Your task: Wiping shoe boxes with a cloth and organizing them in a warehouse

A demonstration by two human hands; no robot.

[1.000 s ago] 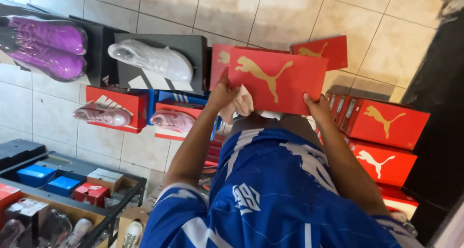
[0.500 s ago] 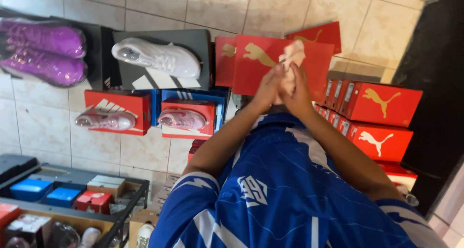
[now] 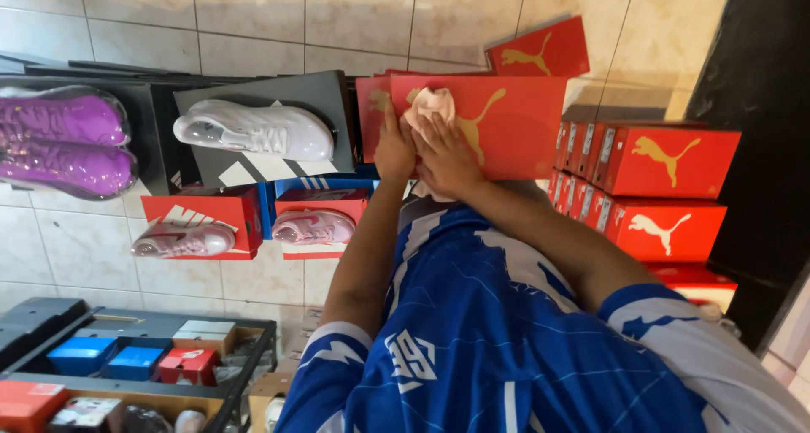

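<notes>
Cloth pressed on red box lid

Both hands, left hand (image 3: 394, 148) and right hand (image 3: 445, 156), lie flat and uncurled against the red box (image 3: 498, 125), pinning a pink cloth (image 3: 429, 105) at its upper left. Risk: uneven pressure could tip the box off the stack (image 3: 650, 188) beside it.

1 head-worn camera looks steeply down, close over the person's chest and forearms.

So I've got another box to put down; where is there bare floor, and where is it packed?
Bare tile runs above the white shoe, and more lies below the pink shoes towards the rack. Packed: the red boxes on the right, and the red lid under both hands.
</notes>
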